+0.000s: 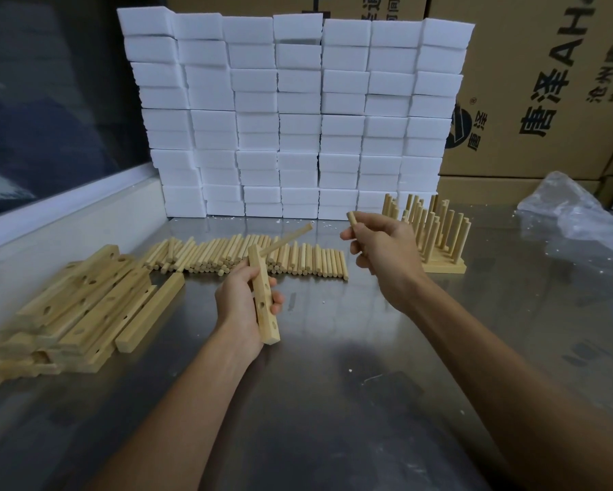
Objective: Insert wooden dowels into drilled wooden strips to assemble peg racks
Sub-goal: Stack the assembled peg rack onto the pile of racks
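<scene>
Two hands, one strip, two dowels

Many drilled strips (pixel 74 306) lie piled at the left on the steel table (pixel 333 384). Right of them, the left hand (pixel 243 306) grips a strip (pixel 262 295) upright, one dowel (pixel 287 239) slanting from its far end. Loose dowels (pixel 248 258) lie in a row just beyond. The right hand (pixel 383 256) pinches a dowel (pixel 351 218). Finished racks (pixel 429 232) stand behind it, white foam blocks (pixel 298 111) stacked at the far edge

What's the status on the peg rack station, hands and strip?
Left hand grips drilled strip, one dowel already seated. Right hand holds loose dowel. Nothing between them.
</scene>
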A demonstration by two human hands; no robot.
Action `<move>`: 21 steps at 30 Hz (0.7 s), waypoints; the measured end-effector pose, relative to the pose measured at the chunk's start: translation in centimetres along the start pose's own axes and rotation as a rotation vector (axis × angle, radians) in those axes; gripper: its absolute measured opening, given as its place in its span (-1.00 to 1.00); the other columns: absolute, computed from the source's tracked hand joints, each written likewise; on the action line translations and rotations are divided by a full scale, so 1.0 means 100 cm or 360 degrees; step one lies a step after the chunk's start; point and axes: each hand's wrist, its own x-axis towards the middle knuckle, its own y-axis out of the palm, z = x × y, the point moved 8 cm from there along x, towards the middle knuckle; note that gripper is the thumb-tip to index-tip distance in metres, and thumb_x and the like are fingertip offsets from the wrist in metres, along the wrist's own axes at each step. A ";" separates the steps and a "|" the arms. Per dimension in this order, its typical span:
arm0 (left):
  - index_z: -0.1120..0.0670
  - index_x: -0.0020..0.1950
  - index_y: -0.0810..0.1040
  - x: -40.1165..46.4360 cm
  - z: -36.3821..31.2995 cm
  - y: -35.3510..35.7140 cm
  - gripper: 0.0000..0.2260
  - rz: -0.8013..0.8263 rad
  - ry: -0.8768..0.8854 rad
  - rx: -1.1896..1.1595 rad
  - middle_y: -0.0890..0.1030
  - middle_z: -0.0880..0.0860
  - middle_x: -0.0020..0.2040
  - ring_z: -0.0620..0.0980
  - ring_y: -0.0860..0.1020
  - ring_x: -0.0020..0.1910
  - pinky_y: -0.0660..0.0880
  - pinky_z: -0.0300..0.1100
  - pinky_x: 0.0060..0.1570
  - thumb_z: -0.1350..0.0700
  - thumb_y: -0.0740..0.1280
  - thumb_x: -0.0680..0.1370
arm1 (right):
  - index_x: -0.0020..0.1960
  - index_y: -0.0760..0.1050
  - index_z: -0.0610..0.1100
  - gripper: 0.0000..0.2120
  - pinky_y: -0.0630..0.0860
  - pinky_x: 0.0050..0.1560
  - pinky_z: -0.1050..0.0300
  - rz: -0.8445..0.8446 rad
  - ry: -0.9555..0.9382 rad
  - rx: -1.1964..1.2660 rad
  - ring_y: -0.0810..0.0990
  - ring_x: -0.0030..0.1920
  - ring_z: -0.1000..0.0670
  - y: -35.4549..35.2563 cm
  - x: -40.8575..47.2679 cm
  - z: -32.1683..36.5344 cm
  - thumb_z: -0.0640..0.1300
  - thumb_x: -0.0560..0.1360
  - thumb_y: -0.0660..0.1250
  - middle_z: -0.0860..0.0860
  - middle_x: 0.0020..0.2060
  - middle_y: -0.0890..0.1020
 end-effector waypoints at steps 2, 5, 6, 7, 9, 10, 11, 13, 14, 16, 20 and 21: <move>0.07 0.15 0.58 0.000 0.000 0.001 -0.77 0.0002 0.0002 -0.0005 0.50 0.11 -0.30 -0.03 0.43 -0.59 0.31 -0.30 -0.62 0.24 0.18 0.60 | 0.14 0.51 -0.08 -0.73 0.50 -0.37 0.26 0.0001 0.0003 0.0080 0.59 -0.31 0.08 0.000 0.000 0.002 -0.36 0.61 0.16 -0.06 -0.18 0.64; 0.08 0.13 0.58 0.000 -0.001 0.000 -0.78 -0.0004 0.0005 -0.0002 0.50 0.12 -0.30 -0.03 0.43 -0.59 0.31 -0.30 -0.62 0.24 0.18 0.60 | 0.08 0.55 -0.17 -0.63 0.62 -0.20 0.21 0.0016 0.0089 0.0258 0.69 -0.20 0.01 0.001 0.002 -0.001 -0.47 0.59 0.05 -0.13 -0.08 0.66; 0.08 0.12 0.58 0.000 -0.001 0.000 -0.78 -0.0005 0.0005 0.0000 0.50 0.12 -0.30 -0.02 0.43 -0.59 0.31 -0.30 -0.62 0.23 0.18 0.60 | 0.13 0.55 -0.17 -0.61 0.64 -0.13 0.20 0.0029 0.0105 0.0266 0.71 -0.14 0.01 0.001 0.003 -0.003 -0.50 0.57 0.06 -0.12 -0.05 0.67; 0.09 0.12 0.58 0.000 0.000 0.000 -0.79 -0.0003 0.0003 0.0005 0.50 0.12 -0.30 -0.02 0.44 -0.58 0.31 -0.30 -0.62 0.23 0.18 0.60 | 0.19 0.53 -0.16 -0.61 0.64 -0.09 0.19 0.0046 0.0104 0.0244 0.72 -0.08 0.01 0.001 0.005 -0.005 -0.51 0.56 0.12 -0.10 -0.02 0.69; 0.09 0.12 0.58 0.000 0.000 0.000 -0.79 0.0012 -0.0001 0.0014 0.50 0.11 -0.30 -0.02 0.44 -0.58 0.32 -0.29 -0.62 0.22 0.18 0.60 | 0.27 0.48 -0.14 -0.66 0.65 -0.07 0.19 0.0057 0.0054 0.0115 0.71 -0.04 0.04 -0.001 0.005 -0.007 -0.38 0.54 0.34 -0.03 -0.02 0.71; 0.09 0.12 0.58 0.000 0.000 0.000 -0.79 0.0020 0.0000 0.0016 0.50 0.11 -0.31 -0.02 0.44 -0.57 0.32 -0.29 -0.62 0.22 0.18 0.60 | 0.26 0.49 -0.14 -0.68 0.65 -0.10 0.20 0.0059 0.0024 0.0025 0.72 -0.06 0.05 -0.002 0.005 -0.008 -0.26 0.53 0.41 -0.01 -0.05 0.72; 0.08 0.12 0.58 0.000 0.000 0.000 -0.78 0.0023 0.0002 0.0015 0.50 0.10 -0.32 -0.02 0.44 -0.57 0.32 -0.28 -0.62 0.22 0.18 0.60 | 0.22 0.51 -0.14 -0.72 0.64 -0.15 0.21 0.0065 -0.0008 -0.0073 0.72 -0.10 0.07 -0.003 0.003 -0.008 -0.13 0.53 0.42 0.00 -0.09 0.72; 0.07 0.12 0.59 -0.001 0.000 0.000 -0.78 0.0024 0.0002 0.0013 0.50 0.10 -0.32 -0.02 0.44 -0.57 0.31 -0.28 -0.62 0.23 0.18 0.59 | 0.08 0.57 -0.12 -0.77 0.58 -0.25 0.23 0.0085 -0.0091 -0.0288 0.70 -0.20 0.09 -0.001 0.000 -0.007 0.03 0.59 0.31 0.00 -0.18 0.71; 0.05 0.11 0.59 -0.001 0.000 0.001 -0.78 0.0026 0.0004 0.0015 0.50 0.10 -0.32 -0.02 0.44 -0.57 0.32 -0.28 -0.62 0.23 0.18 0.59 | 0.00 0.59 -0.09 -0.73 0.53 -0.28 0.23 0.0075 -0.0134 -0.0414 0.68 -0.22 0.08 0.000 -0.001 -0.006 0.08 0.62 0.24 -0.01 -0.21 0.70; 0.04 0.09 0.59 -0.001 0.000 0.001 -0.78 0.0026 0.0007 0.0018 0.50 0.10 -0.31 -0.02 0.44 -0.57 0.32 -0.28 -0.62 0.23 0.18 0.59 | -0.13 0.63 -0.07 -0.62 0.47 -0.29 0.24 0.0064 -0.0160 -0.0667 0.64 -0.21 0.07 0.003 -0.001 -0.007 0.12 0.64 0.17 -0.07 -0.19 0.70; 0.04 0.12 0.59 -0.001 0.000 0.000 -0.77 0.0015 0.0005 0.0017 0.51 0.11 -0.30 -0.03 0.45 -0.57 0.33 -0.28 -0.62 0.23 0.19 0.59 | 0.13 0.56 -0.10 -0.77 0.60 -0.01 -0.01 0.0187 -0.0082 -0.0823 0.65 -0.15 -0.04 0.009 -0.001 -0.016 -0.11 0.67 0.14 -0.14 -0.18 0.67; 0.05 0.13 0.59 0.000 0.000 0.000 -0.77 0.0015 0.0004 0.0015 0.51 0.11 -0.30 -0.03 0.45 -0.57 0.33 -0.28 -0.62 0.23 0.19 0.59 | 0.23 0.49 -0.08 -0.77 0.58 0.01 -0.04 0.0225 -0.0068 -0.0811 0.63 -0.17 -0.05 0.011 -0.002 -0.018 -0.15 0.67 0.11 -0.09 -0.22 0.64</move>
